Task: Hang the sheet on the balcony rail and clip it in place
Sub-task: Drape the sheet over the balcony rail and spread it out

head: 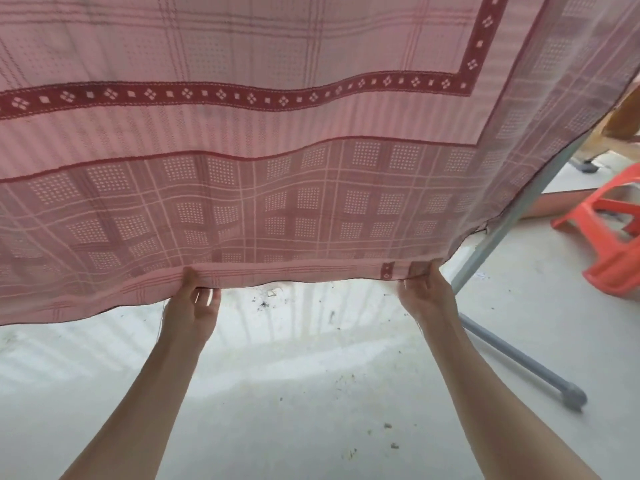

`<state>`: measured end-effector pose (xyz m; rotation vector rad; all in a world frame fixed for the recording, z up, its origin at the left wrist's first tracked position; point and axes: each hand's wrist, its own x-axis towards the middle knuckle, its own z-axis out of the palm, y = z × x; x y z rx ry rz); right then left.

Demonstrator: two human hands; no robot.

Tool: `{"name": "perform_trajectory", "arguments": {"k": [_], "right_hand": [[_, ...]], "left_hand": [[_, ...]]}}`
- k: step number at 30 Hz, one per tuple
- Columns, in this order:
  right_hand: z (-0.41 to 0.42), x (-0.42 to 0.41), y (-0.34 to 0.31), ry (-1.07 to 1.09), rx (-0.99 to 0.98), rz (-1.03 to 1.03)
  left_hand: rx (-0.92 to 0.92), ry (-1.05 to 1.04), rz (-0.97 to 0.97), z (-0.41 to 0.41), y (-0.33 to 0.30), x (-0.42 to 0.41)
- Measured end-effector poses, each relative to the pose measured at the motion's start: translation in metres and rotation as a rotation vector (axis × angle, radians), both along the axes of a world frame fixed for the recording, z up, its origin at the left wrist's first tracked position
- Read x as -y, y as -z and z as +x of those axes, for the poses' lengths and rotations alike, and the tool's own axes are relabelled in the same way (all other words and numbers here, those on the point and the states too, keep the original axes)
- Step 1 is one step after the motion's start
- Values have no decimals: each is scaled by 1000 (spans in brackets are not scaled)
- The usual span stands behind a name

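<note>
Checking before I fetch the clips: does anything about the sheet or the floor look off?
The sheet hangs unevenly: its bottom hem sags lower left of the left hand than at the right hand. Dark debris litters the floor beneath.

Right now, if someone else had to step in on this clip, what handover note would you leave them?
Left hand: pinching the bottom hem of the pink sheet.
Right hand: grip on the same hem, nearer the sheet's right corner.
Sheet: already draped from above, hanging down in front, hem held clear of the floor. What it hangs from is out of frame.
Nearby: grey stand pole at the right edge, orange stool beyond it.
Done: sheet appears hung.
Left: straighten the hem, then clip it. No clips are visible, so none can be confirmed as attached.
</note>
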<state>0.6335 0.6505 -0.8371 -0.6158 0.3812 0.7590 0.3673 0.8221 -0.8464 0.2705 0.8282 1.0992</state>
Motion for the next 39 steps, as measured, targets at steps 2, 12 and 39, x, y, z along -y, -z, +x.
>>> {"name": "perform_trajectory", "arguments": {"k": [2, 12, 39], "right_hand": [[12, 9, 2, -6, -21, 5], [76, 39, 9, -135, 153, -43], [199, 114, -8, -503, 669, -304]], "left_hand": [[10, -57, 11, -2, -1, -8], [-72, 307, 63, 72, 12, 52], [61, 375, -24, 297, -9, 198]]}}
